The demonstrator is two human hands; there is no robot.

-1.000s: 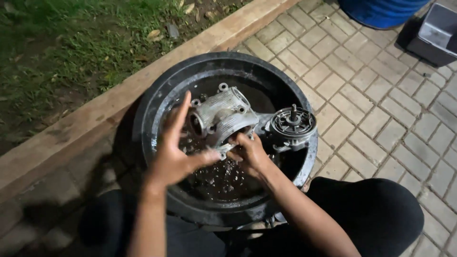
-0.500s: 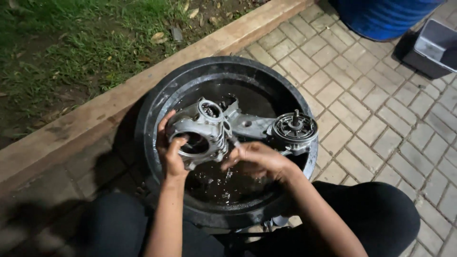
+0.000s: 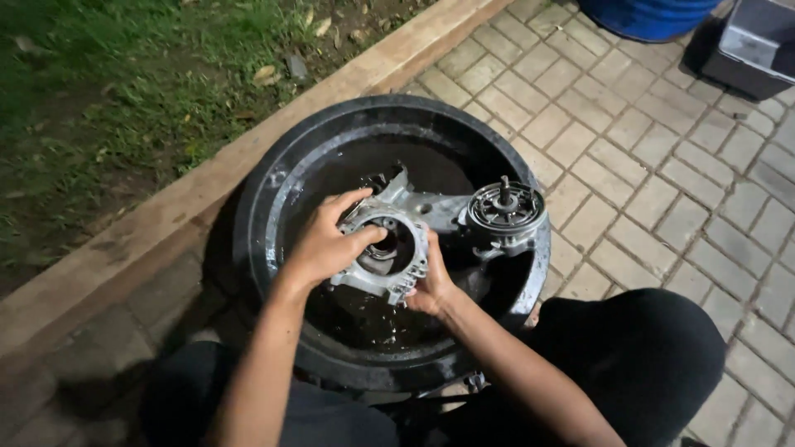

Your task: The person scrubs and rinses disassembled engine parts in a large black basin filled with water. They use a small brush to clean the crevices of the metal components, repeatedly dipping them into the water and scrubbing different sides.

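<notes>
Two hands: both grip one grey cast-metal housing, held over the round black plastic basin
Left hand: fingers curled over the housing's near-left rim; thumb hooked into its round central bore
Right hand: clasped on the housing's lower right edge, fingers tucked beneath
Housing: dull, pitted aluminium; ring-shaped, with bolt lugs around the flange; open face turned upward
Basin: glossy thick rim; dark wet liquid inside
Second part: grey metal engine casing resting across the basin's right rim; ribbed circular end with a short upright shaft
Ground: grey rectangular paving bricks; pale concrete kerb; rough grass beyond
Far corner: blue drum; dark grey bin
</notes>
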